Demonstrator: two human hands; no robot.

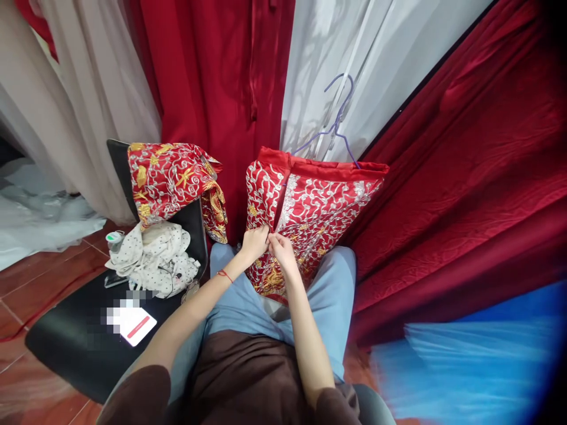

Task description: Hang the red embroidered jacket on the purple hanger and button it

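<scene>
A red skirt (319, 200) with silver and gold embroidery hangs by its plain red waistband from a purple hanger (339, 115), its lower part between my knees. An opening runs down from the waistband. At the lower end of this opening, my left hand (256, 242) is closed on the edge of the cloth. Close beside it, my right hand (282, 252) pinches the skirt with thumb and fingers. The two hands nearly touch. Whether a small fastener or thread lies between the fingertips is too small to tell.
At my left, a black chair (62, 348) carries a matching embroidered garment (168, 177) over its backrest, a dotted white cloth (163, 260) and a phone (137, 324). Red and white drapes (212, 71) hang ahead. Blue tulle (465, 366) lies at lower right.
</scene>
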